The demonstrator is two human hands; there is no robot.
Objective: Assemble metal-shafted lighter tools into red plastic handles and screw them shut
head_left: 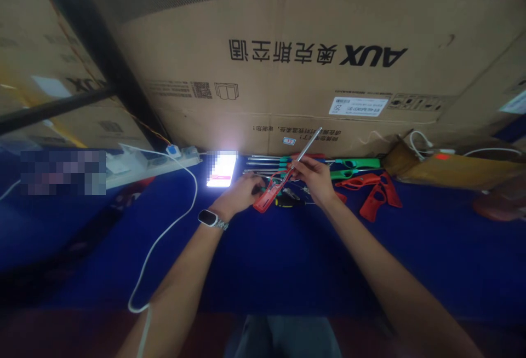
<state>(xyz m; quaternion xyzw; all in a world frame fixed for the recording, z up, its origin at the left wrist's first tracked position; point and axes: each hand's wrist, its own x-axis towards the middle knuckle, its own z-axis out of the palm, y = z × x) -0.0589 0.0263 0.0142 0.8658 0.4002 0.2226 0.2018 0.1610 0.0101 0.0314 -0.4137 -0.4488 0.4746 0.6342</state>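
My right hand point(315, 177) pinches a red long-neck lighter point(269, 195) where its silver metal tube point(310, 143) meets the handle. The tube slants up and to the right, while the handle points down to the left and its inner side seems exposed. Just left of that handle is my left hand point(242, 192), with a watch point(208, 217) on the wrist. Its fingers are curled; whatever is in them is hidden. Beneath and behind the hands lie several green lighters point(347, 163) with metal tubes. A yellow-and-black screwdriver point(283, 203) lies below the red lighter.
Red lighter shells point(373, 205) are piled on the blue cloth point(263, 270) to the right. A lit phone screen point(222, 171) is beside my left hand. A white cable point(164, 232) runs from a power strip point(152, 166). A large cardboard box point(197, 122) stands behind; a smaller box point(460, 169) is at right.
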